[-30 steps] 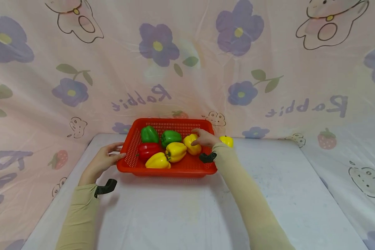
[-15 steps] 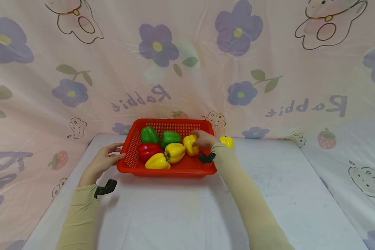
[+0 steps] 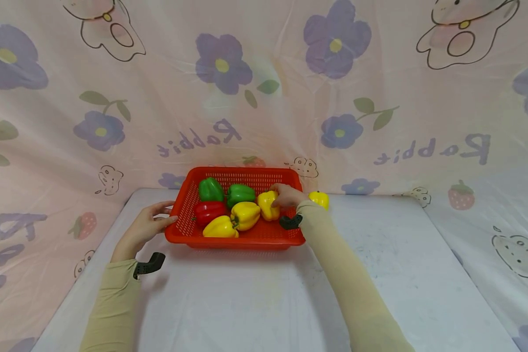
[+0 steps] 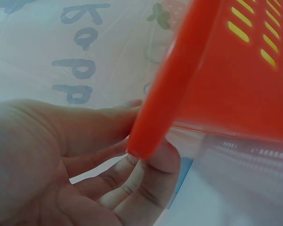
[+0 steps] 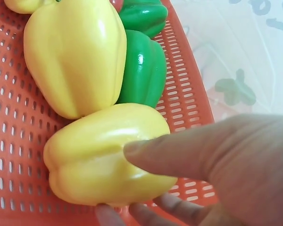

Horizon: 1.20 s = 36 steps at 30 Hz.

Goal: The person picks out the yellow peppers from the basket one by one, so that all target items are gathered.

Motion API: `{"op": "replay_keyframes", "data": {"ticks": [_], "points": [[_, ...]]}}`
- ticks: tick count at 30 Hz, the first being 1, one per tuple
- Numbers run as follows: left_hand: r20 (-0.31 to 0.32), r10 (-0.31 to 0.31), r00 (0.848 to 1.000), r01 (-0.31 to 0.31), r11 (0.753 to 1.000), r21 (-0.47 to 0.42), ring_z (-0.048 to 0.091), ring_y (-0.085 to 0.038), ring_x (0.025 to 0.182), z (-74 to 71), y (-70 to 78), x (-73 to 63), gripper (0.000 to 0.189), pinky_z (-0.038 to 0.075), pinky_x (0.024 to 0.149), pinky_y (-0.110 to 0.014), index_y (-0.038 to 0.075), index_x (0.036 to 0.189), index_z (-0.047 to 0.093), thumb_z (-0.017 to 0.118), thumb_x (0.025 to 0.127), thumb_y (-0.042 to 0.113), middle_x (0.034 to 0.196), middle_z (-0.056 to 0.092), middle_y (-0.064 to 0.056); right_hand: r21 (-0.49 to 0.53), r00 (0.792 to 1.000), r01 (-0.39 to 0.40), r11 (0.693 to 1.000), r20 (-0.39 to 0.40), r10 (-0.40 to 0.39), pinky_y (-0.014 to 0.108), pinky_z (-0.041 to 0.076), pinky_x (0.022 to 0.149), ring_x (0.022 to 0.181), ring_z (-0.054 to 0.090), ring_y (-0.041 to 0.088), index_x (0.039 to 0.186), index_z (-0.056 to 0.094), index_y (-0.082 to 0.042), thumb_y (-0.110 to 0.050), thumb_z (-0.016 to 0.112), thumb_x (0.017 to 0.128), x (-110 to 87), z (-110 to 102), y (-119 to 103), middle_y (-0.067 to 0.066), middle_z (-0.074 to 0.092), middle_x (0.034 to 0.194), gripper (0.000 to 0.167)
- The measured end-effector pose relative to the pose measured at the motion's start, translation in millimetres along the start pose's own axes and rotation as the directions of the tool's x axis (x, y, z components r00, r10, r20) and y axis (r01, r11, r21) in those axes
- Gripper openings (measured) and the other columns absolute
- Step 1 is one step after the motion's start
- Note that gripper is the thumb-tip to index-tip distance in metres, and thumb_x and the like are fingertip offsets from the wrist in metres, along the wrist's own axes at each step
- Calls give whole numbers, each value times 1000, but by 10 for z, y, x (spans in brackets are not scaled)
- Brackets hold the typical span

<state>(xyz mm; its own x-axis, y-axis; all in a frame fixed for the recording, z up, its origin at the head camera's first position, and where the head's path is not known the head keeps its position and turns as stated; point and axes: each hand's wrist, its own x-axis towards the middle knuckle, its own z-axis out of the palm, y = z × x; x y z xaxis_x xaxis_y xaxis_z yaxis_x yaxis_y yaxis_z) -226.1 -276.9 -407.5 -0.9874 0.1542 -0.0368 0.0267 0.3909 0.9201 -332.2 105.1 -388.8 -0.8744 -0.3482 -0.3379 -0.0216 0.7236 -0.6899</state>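
Head view: the right hand [image 3: 288, 195] is gripping a glossy yellow pepper [image 3: 267, 207] inside the slotted red basket [image 3: 259, 241]. Left wrist: the left hand [image 4: 80, 160] is pinching the basket's smooth rim [image 4: 172, 75]. Right wrist: a thumb [image 5: 174, 153] is pressing the pepper's lobed skin.

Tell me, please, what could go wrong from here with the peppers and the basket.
The yellow pepper in the right hand seems to touch its yellow neighbour, so moving it might roll that one.
The left hand holds the basket only at one end; a pull could slide or tilt it.
Outside, another pepper shows beside the right sleeve, which might knock it.
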Motion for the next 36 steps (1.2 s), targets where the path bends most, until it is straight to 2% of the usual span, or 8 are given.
{"op": "replay_keyframes", "data": {"ticks": [8,22,33,36], "points": [[2,4,1000,-4,1000,10,62,-12,82,5,26,-8,57,55,70,-27,-8,142,33,60,94,5,121,45,-30,-22,1000,-18,1000,5,18,37,47,93,106,50,27,128,52,-4,-5,66,89,-8,-10,-3,12,53,121,42],[0,-9,1000,9,1000,28,62,-16,83,13,27,-8,57,55,71,-28,-8,143,33,59,95,6,122,45,-30,-57,999,22,998,37,-20,33,48,90,103,51,26,124,53,-5,-8,69,87,16,-28,21,12,53,118,40],[-5,-24,1000,24,999,29,62,-14,82,10,38,-19,57,55,72,-27,-6,143,34,60,94,6,122,45,-30,-72,990,139,988,-17,-140,35,46,92,103,51,26,115,59,-7,-4,73,83,-37,-2,21,9,55,115,35],[1,-28,1000,28,999,27,63,-18,86,10,47,-26,59,55,73,-29,-6,144,32,60,94,9,124,44,-30,-49,988,146,988,-38,-148,34,48,90,102,52,26,114,59,-9,-4,75,81,-40,-12,22,9,55,114,37]]}}
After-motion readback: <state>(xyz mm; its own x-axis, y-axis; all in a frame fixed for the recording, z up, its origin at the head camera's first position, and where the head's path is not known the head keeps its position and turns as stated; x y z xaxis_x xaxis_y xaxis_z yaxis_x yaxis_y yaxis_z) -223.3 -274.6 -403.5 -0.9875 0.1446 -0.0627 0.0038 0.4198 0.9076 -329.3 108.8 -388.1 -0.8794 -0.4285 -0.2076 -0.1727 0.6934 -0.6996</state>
